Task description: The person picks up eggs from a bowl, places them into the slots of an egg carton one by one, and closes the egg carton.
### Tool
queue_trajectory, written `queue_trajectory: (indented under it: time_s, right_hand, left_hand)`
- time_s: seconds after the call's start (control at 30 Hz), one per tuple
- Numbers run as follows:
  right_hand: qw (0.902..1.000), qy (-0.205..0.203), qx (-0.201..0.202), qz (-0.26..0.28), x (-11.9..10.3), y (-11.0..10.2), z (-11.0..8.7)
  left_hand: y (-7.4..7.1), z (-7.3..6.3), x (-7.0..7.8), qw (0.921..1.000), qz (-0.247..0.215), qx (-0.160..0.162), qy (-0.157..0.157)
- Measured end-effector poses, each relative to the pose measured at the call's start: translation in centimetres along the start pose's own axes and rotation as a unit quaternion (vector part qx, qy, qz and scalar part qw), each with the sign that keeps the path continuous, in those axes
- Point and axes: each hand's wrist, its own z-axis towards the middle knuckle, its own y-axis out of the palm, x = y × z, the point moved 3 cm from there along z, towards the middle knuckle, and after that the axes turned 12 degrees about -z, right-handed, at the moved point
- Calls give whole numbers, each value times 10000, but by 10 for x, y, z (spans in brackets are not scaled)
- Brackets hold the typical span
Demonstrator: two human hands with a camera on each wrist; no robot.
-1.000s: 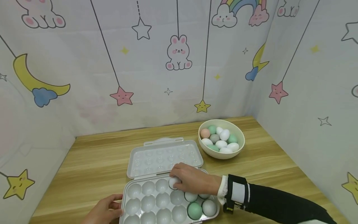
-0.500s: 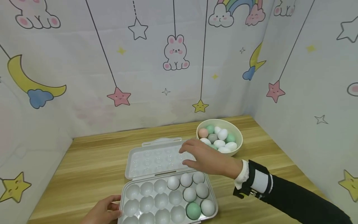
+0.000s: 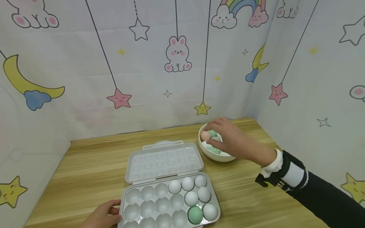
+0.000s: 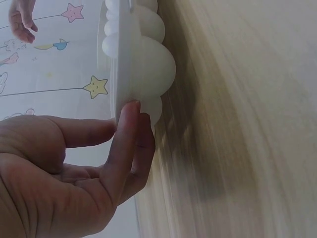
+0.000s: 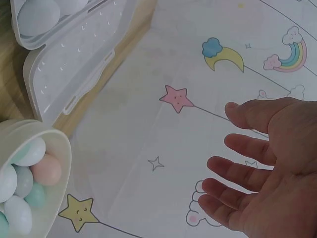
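Note:
A white plastic egg box (image 3: 163, 205) lies with its lid (image 3: 163, 161) folded back. White eggs (image 3: 191, 198) and one green egg (image 3: 195, 215) sit in its right-hand cups; the cups on the left hold nothing. My left hand (image 3: 101, 214) pinches the box's left rim between thumb and fingers, as the left wrist view shows with the hand (image 4: 89, 173) close up. My right hand (image 3: 228, 137) hovers above the cream bowl (image 3: 212, 155), fingers spread and nothing in them. That hand partly hides the eggs in the bowl. Its palm (image 5: 267, 173) faces the right wrist camera, bare.
The bowl holds several eggs, among them a peach egg (image 5: 46, 169), a grey egg (image 5: 23, 181), green ones and white ones. It stands at the back right of the wooden table (image 3: 94, 164). A printed cloth (image 3: 137, 79) hangs behind and along the sides.
My right hand has let go of a white egg in the top row of the box. It has moved right and back, over the bowl. The left hand still holds the rim.

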Motion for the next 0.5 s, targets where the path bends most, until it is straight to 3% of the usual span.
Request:
queue_trajectory:
  time_s: [0.2, 0.5]
  right_hand:
    - [9995, 308, -44, -81, 18, -6, -5]
    - [9964, 725, -257, -355, 48, -7, -4]
  left_hand:
    - [2, 1, 2, 9997, 36, 115, -229]
    - [1, 5, -1, 9998, 133, 73, -103]
